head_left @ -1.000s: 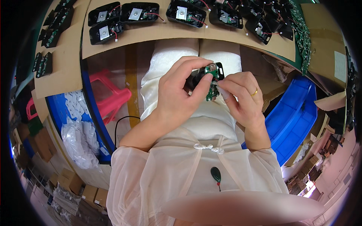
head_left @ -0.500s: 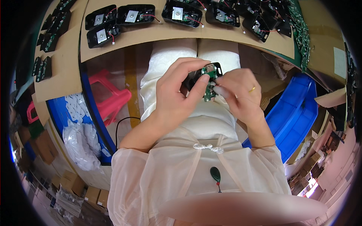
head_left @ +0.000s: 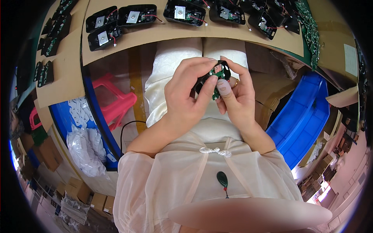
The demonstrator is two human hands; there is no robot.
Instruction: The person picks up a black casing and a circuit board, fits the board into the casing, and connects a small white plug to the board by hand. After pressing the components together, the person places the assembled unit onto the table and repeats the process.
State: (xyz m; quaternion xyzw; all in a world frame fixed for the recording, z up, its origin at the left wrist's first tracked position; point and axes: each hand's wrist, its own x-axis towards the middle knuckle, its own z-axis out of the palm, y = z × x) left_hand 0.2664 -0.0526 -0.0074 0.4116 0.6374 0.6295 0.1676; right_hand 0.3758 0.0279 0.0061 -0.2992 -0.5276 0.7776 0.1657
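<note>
Okay, left grip (head_left: 184,91) curled around black housing (head_left: 199,84) with green circuit board (head_left: 219,72); right grip (head_left: 238,97) also holding housing, thumb at board. Board sits between both grips, long axis roughly near-to-far; neither nearer.

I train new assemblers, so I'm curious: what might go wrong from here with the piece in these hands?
The left hand and right hand hold the black housing over the lap, so a slip might drop it. The right thumb lies over the green circuit board; pressing hard might damage it.
</note>
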